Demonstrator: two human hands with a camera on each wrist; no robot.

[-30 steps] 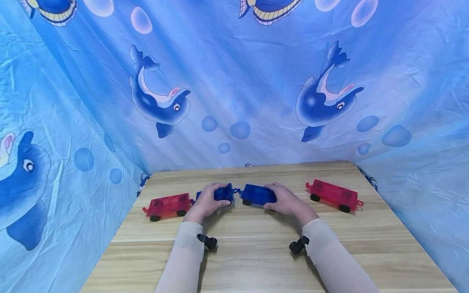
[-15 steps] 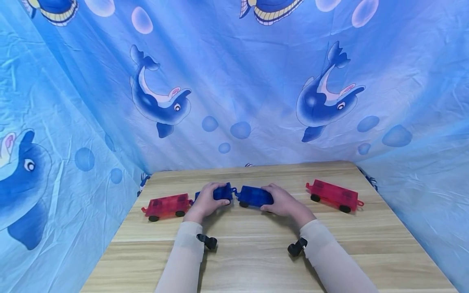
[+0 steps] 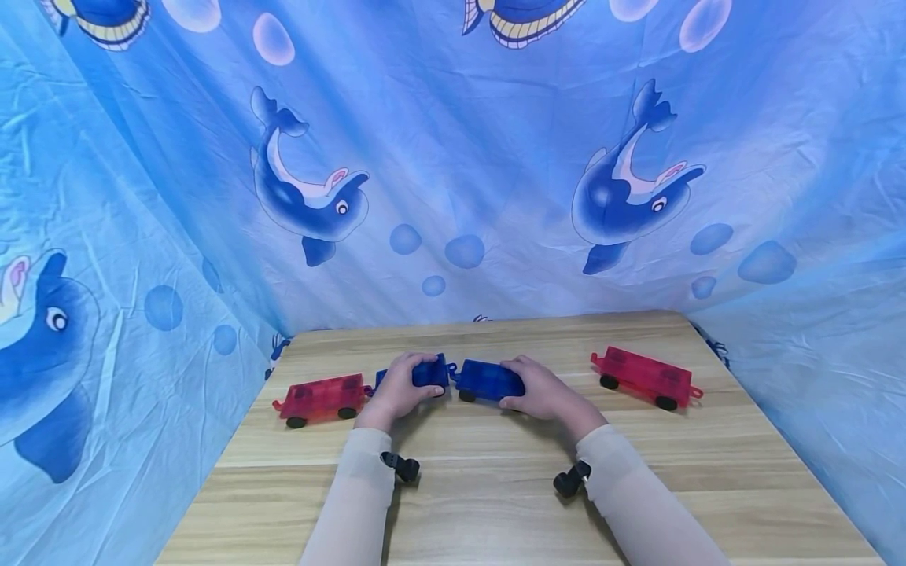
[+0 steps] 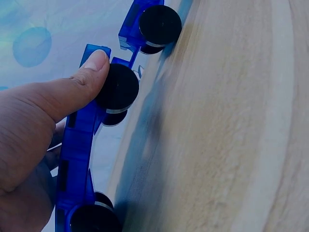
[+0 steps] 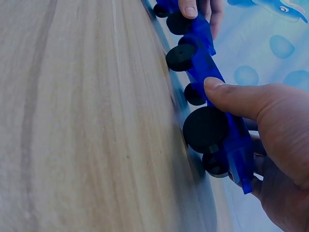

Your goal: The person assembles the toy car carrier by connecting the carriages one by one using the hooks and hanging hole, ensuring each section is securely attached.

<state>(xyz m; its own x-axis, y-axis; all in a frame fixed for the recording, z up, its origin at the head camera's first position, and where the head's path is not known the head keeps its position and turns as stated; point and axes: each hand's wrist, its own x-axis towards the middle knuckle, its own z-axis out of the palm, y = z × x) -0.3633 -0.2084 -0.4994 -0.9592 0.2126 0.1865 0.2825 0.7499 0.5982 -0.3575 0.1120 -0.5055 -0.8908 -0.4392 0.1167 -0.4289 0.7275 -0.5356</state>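
Head view puts the left blue wagon [image 3: 430,373] and the right blue wagon [image 3: 484,379] end to end, toward the far side of the bench [image 3: 481,495]. Everything seems to turn on the narrow gap between them, where their facing hooks [image 3: 453,368] meet; from where I stand I can't tell whether one has caught the other. Each wagon's long axis runs roughly left to right, the outer ends angling slightly back toward the person, so the pair makes a shallow arch. The left hand [image 3: 399,389] is nearer that junction, its fingers grasping the left blue wagon, thumb by the wheel at the hook end. The right hand [image 3: 539,389] grips the outer end of the right blue wagon, thumb on its near side; the hooks lie to the left of those fingers.

Both wagons look like glossy, see-through plastic, long and boxy, on thick black wheels [image 5: 206,129]. Just to their left sits the left red wagon [image 3: 327,397], its hook against the left blue wagon's. Well apart, beyond the right hand, stands the right red wagon [image 3: 644,373], a hook at each end. Streaky wood grain covers the bench, and behind it hangs creased blue cloth [image 3: 453,118] printed with dolphins [image 3: 602,208].
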